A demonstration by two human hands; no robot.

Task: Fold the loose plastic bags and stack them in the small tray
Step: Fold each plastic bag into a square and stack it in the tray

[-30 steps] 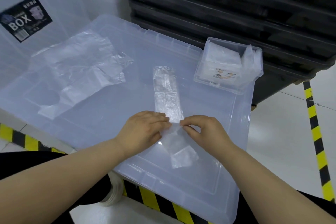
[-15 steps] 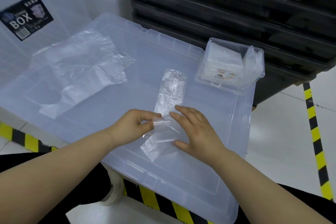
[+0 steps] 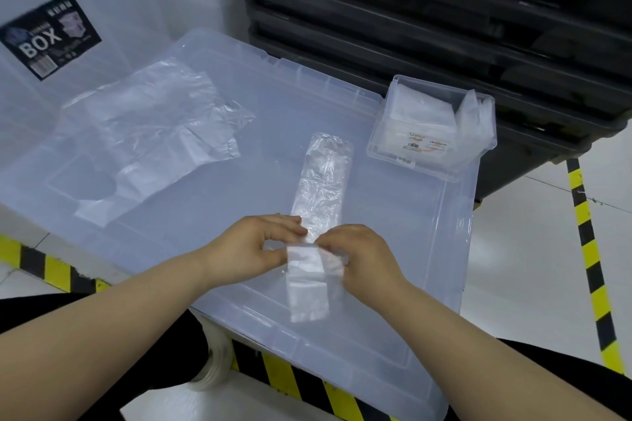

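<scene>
Head view looks down on the big translucent plastic storage-box lid (image 3: 393, 215) that serves as my work surface, with a stack of black plastic crates (image 3: 444, 27) behind its far edge. On the lid's far left lies a crumpled heap of loose clear plastic bags (image 3: 154, 133). At the far right corner sits the small clear rectangular tray (image 3: 379, 120), with folded bags (image 3: 420, 109) inside it. Between heap and tray, a long narrow strip of folded clear plastic bag (image 3: 321, 188) runs away from me. My left hand (image 3: 253, 246) pinches the strip's left edge and my right hand (image 3: 362, 256) pinches its right edge, fingertips nearly meeting, the strip's near end lying flat on the lid.
</scene>
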